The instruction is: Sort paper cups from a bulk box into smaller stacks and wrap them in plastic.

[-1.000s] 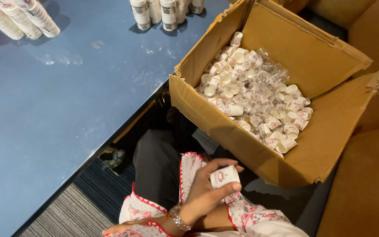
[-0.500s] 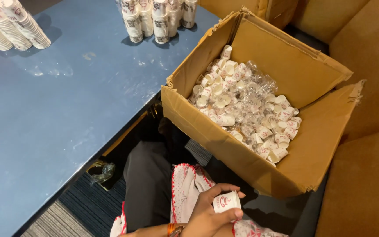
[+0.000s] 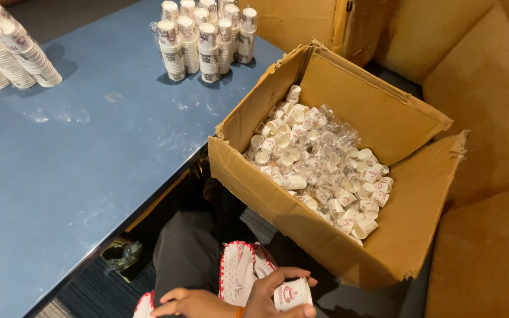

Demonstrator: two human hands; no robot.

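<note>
Head view showed more of the blue counter [image 3: 78,153] and cardboard box [image 3: 325,235] than a second before; the right hand [image 3: 278,294] had sunk lower, fingers pinching a small paper cup [image 3: 293,292], left hand [image 3: 187,303] spread flat beside it.

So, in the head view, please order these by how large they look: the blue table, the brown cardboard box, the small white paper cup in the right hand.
1. Blue table, largest.
2. Brown cardboard box.
3. Small white paper cup, smallest, though it is nearest the camera, held by the right hand.
</note>
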